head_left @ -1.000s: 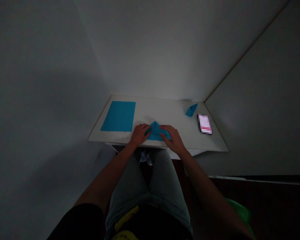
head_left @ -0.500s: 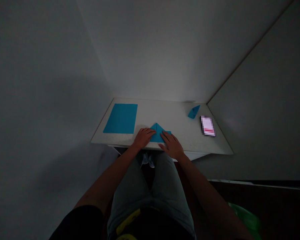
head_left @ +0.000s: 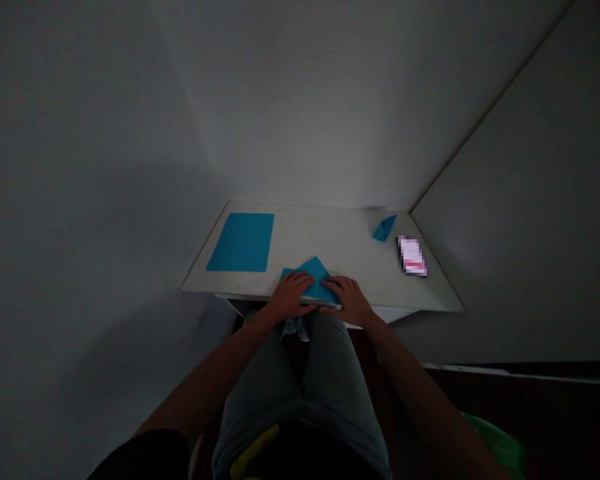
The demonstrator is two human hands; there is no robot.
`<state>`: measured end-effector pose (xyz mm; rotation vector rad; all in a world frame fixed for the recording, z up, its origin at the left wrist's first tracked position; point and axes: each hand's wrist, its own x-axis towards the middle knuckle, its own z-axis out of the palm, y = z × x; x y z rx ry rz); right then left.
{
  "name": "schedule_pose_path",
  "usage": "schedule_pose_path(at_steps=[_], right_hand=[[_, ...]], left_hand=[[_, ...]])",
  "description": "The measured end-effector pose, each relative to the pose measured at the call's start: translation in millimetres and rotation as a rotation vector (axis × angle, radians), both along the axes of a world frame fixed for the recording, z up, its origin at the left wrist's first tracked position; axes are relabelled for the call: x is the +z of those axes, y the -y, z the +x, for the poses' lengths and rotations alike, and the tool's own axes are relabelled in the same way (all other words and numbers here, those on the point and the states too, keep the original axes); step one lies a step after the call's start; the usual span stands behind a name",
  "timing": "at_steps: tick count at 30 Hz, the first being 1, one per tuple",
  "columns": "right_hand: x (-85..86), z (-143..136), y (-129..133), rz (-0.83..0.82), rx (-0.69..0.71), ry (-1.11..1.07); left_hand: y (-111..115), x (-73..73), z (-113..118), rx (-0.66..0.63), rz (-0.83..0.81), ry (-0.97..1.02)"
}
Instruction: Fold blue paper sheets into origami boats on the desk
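A blue sheet of paper [head_left: 316,268], folded to a peak at the top, lies at the front edge of the white table. My left hand [head_left: 291,295] covers its left part, fingers on top and thumb at the near edge; a small corner of paper shows to the left of it. On the right side, my right hand [head_left: 349,299] holds the paper in the same way, its thumb stretched along the near edge. The two thumbs almost meet. Much of the paper's lower part is hidden beneath the fingers.
A flat blue sheet [head_left: 243,241] lies at the left of the table [head_left: 325,227]. At the back right are a small folded blue paper piece [head_left: 385,228] and a phone [head_left: 412,256]. Walls rise behind and beside the table. Something green [head_left: 495,441] is at lower right.
The folded paper has been turned over: its protruding corner, at the right before, now shows at the left. Both hands have come nearer the front edge, thumbs closer together.
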<state>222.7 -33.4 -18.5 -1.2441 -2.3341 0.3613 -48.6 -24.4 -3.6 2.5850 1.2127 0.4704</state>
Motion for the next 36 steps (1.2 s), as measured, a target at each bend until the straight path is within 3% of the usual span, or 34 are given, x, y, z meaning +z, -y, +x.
schedule_pose_path(at_steps=[4,7,13,16,23,28,32,36], right_hand=[[-1.1,12.5,-12.0,-0.105,-0.107,-0.369],[-1.3,14.7,-19.5,-0.198,-0.209,-0.627],[2.9,5.2,-28.0,-0.296,-0.288,-0.901],[3.9,-2.4,-33.5,-0.298,-0.271,-0.944],[-8.2,-11.3,-38.6,-0.349,-0.314,-0.966],[-10.4,-9.4,-36.0,-0.300,-0.359,-0.919],[-5.7,-9.6,-30.3,-0.215,-0.413,-0.796],[-2.9,-12.6,-25.1,-0.150,-0.452,-0.716]], left_hand=[[8.5,5.7,5.1,0.005,-0.016,-0.034],[4.9,23.9,5.3,0.056,-0.095,0.009],[-36.7,81.0,-0.2,0.273,-0.267,0.396],[-59.2,91.3,-1.8,0.247,-0.310,0.425],[-85.6,69.4,6.1,-0.005,-0.400,0.134],[-88.4,64.6,16.2,0.003,-0.331,-0.117],[-63.6,54.9,17.8,0.179,-0.014,-0.057],[-24.3,31.2,5.1,0.083,0.021,0.038]])
